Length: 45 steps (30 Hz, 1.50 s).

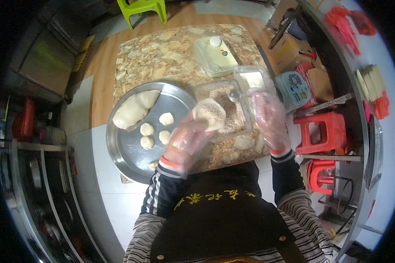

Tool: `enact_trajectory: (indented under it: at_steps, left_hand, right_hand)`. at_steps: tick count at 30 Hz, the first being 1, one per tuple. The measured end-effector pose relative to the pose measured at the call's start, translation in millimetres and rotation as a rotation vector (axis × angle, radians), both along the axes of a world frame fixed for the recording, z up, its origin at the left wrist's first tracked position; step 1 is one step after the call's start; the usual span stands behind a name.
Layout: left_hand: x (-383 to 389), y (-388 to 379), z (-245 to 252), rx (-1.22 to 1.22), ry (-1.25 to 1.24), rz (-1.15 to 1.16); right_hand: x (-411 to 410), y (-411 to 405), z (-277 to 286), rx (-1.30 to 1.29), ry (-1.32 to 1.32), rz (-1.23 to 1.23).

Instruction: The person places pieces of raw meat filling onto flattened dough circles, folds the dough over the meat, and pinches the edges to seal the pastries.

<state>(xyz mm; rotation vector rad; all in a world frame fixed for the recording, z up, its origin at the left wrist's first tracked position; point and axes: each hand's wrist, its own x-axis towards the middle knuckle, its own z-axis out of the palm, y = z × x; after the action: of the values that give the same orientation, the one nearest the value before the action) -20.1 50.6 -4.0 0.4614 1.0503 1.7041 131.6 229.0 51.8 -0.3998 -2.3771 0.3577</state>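
Observation:
My left hand [187, 139], in a clear plastic glove, holds a flattened round of dough [200, 110] with crumbly light-brown filling on its middle. Below and beside the dough sits a clear plastic tub [245, 123] of the same crumbly filling [232, 120]. My right hand [268, 115], gloved too, grips a metal spoon [234, 96], whose bowl is over the filling. To the left, a wide round metal pan [125, 161] carries a large lump of dough [135, 110] and several small dough balls [147, 129]. My left hand partly covers the pan's right side.
A second clear tub [250, 70] with white contents stands behind my right hand. Farther back lies a lidded plastic container [217, 57] with a white round piece [215, 41] on top. Red stools [321, 133] and cardboard boxes [291, 51] are right of the stone-patterned table [144, 56].

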Motion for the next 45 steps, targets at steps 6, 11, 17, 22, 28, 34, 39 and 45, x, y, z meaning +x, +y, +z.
enact_trajectory:
  at_steps: [6, 11, 17, 22, 28, 34, 39, 45]
  left_hand:
    - [-9, -19, 26, 0.051, -0.395, 0.159]
    - [-24, -29, -3, -0.071, 0.434, 0.129]
    - [-17, -7, -8, 0.009, 0.516, 0.004]
    - [-15, 13, -36, 0.075, 0.579, -0.130]
    - [-1, 25, -8, 0.097, -0.331, -0.038]
    - [-5, 20, -1, 0.091, -0.294, -0.005]
    - [-8, 14, -1, 0.212, -0.423, -0.035]
    - [-6, 2, 9, 0.192, -0.432, 0.020]
  right_hand:
    - [-4, 11, -59, -0.484, -0.033, 0.050]
    - [9, 22, -42, -1.254, 0.176, 0.017]
    - [13, 21, -2, -1.202, 0.216, -0.126]
    - [0, -6, 26, -1.018, 0.310, -0.045]
    - [-4, -35, 3, -0.637, 0.234, 0.145]
    - [-1, -31, 16, 0.032, 0.117, 0.214]
    - [3, -26, 20, -0.240, 0.123, -0.020]
    - [11, 0, -3, -0.741, -0.094, 0.040]
